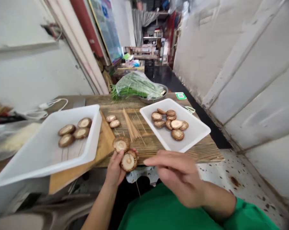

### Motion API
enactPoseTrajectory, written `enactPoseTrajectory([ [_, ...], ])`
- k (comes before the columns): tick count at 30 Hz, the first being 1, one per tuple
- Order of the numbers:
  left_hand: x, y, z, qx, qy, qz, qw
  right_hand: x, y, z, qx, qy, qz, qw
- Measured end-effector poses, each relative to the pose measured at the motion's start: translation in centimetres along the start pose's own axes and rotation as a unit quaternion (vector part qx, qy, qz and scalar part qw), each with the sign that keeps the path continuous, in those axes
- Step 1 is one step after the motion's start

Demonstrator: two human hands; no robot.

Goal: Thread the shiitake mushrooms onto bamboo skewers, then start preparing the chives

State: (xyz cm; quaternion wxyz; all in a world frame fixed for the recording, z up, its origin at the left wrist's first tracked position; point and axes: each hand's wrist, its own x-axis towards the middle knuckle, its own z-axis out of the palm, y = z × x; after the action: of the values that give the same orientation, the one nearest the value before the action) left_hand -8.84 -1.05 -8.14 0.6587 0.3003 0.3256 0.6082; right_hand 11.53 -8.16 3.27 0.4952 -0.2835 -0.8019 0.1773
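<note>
My left hand (115, 169) grips two shiitake mushrooms, gill sides toward me: one (121, 144) farther off, the other (129, 161) nearer and lower. A thin bamboo skewer (138, 188) slants down below them; the mushrooms hide its upper part. To the right, apart from the mushrooms, is my right hand (178, 175), slightly blurred. Its index finger stretches toward them and no object shows in it. Beyond my hands, a bundle of bamboo skewers (130, 126) lies fanned on the wooden table (154, 145), beside a pair of mushrooms (113, 121).
The left white tray (48, 131) holds skewered mushrooms (74, 131) and overlaps a cutting board (105, 137). Several loose mushrooms lie in the right white tray (194, 126). Behind stands a metal bowl (165, 91) with bagged green vegetables (137, 88). White scissor handles (189, 109) show beside the right tray.
</note>
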Motion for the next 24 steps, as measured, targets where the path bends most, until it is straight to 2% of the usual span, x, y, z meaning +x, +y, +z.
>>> enactPoseTrajectory([
  [1,-0.5,0.5,-0.5,0.011,0.014,0.017,1.0,-0.8,2.1,1.9,-0.031,-0.024,0.038,0.999],
  [2,-0.8,0.9,-0.9,0.021,0.025,0.03,0.999,-1.8,4.2,3.8,-0.108,-0.039,0.073,0.991],
  [3,-1.1,1.4,-1.4,0.027,0.031,0.04,0.998,-2.9,6.1,5.4,-0.211,-0.063,0.107,0.97],
  [5,-1.2,1.9,-1.9,0.019,0.037,0.039,0.998,-4.8,9.2,7.7,-0.27,-0.081,0.144,0.949],
  [7,-1.0,2.0,-2.0,0.0,0.038,0.019,0.999,-5.6,11.1,8.9,-0.312,-0.081,0.166,0.932],
  [11,-0.1,1.2,-1.2,-0.036,0.026,-0.049,0.998,-4.5,12.6,9.3,-0.37,-0.079,0.189,0.906],
  [15,1.0,0.4,-0.4,-0.063,0.007,-0.109,0.992,-3.2,13.6,9.8,-0.397,-0.076,0.202,0.892],
  [19,1.8,-0.1,0.2,-0.074,0.005,-0.143,0.987,-2.7,14.5,10.2,-0.398,-0.059,0.199,0.894],
  [24,2.2,-0.6,0.9,-0.074,-0.001,-0.156,0.985,-2.6,14.7,10.3,-0.373,-0.006,0.168,0.912],
])
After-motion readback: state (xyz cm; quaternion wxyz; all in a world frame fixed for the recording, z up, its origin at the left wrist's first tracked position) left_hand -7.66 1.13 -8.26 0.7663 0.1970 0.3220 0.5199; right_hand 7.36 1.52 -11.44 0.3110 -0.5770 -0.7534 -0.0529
